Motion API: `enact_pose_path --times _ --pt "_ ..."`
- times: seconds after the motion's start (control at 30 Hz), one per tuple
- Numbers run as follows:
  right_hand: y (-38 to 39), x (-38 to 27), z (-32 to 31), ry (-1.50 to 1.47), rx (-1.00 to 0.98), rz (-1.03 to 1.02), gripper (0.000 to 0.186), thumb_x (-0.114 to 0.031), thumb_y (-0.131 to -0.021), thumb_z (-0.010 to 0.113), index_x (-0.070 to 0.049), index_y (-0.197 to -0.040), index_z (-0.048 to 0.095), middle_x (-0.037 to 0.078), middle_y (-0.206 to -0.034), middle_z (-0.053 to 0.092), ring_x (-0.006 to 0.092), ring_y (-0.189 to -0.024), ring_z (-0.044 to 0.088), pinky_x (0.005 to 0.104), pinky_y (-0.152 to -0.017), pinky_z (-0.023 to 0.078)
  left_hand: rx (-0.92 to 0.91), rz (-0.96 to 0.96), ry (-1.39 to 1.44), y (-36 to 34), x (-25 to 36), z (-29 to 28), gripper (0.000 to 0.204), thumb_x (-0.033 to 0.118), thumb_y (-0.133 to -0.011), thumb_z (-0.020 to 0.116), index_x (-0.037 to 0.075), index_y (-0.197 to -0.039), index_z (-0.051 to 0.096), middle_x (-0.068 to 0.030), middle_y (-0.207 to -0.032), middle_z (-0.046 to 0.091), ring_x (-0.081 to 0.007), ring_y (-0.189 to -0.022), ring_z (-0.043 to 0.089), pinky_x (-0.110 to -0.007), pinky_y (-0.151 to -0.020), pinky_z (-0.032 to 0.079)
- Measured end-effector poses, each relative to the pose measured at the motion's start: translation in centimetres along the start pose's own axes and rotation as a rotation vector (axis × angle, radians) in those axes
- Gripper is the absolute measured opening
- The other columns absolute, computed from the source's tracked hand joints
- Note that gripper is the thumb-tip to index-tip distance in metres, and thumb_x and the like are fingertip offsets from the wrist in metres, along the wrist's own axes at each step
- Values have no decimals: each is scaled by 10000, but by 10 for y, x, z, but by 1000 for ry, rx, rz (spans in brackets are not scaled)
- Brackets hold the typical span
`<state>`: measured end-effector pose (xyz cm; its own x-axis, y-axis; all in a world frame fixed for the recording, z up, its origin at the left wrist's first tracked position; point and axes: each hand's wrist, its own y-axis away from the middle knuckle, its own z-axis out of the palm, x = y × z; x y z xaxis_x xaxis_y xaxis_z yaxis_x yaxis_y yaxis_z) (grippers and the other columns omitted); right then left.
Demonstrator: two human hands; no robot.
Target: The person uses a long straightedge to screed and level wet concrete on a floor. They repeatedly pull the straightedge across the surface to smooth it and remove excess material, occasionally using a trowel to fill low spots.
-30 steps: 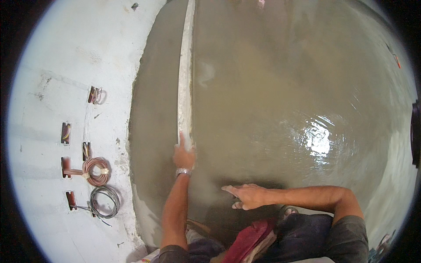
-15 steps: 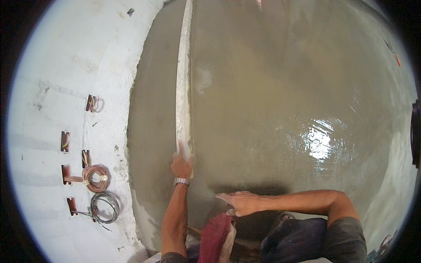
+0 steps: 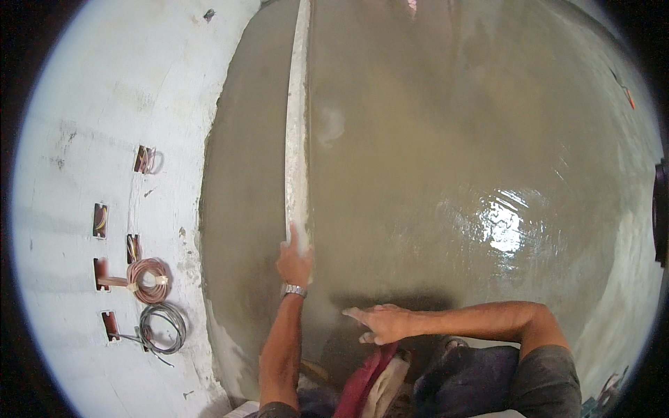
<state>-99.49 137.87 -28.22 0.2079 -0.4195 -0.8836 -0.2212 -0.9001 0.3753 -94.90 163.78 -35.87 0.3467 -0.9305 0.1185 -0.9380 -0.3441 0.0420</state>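
Observation:
A long pale straightedge [image 3: 297, 125] lies on the wet grey-brown plaster or cement surface [image 3: 418, 139], running from the top of the view toward me. My left hand [image 3: 295, 266], with a metal watch at the wrist, is closed over its near end, one finger stretched along the bar. To the right, my right hand [image 3: 382, 323] hovers near or rests on the surface, index finger extended and thumb apart. Nothing shows between its fingers. Below it hangs red cloth [image 3: 362, 386] beside a cream-coloured piece.
On the left, a white wall [image 3: 77, 181] holds several recessed boxes with wires. A reddish cable coil [image 3: 148, 281] and a grey cable coil [image 3: 162, 327] hang there. A small orange item [image 3: 630, 98] shows at the far right.
My left hand and the straightedge have shifted slightly to the right. The red cloth has swung rightward, beneath my right hand. My right hand has stayed nearly in place.

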Motion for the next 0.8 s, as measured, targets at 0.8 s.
enact_pose_path --times 0.8 --pt "15 2 14 28 -37 46 735 -237 -859 640 -7 -1426 232 256 -1094 611 406 -1059 586 490 -916 460 15 50 32 8 48 3 880 245 -803 679 290 -1502 147 -238 -979 566 -418 -807 623 -463 -701 508"
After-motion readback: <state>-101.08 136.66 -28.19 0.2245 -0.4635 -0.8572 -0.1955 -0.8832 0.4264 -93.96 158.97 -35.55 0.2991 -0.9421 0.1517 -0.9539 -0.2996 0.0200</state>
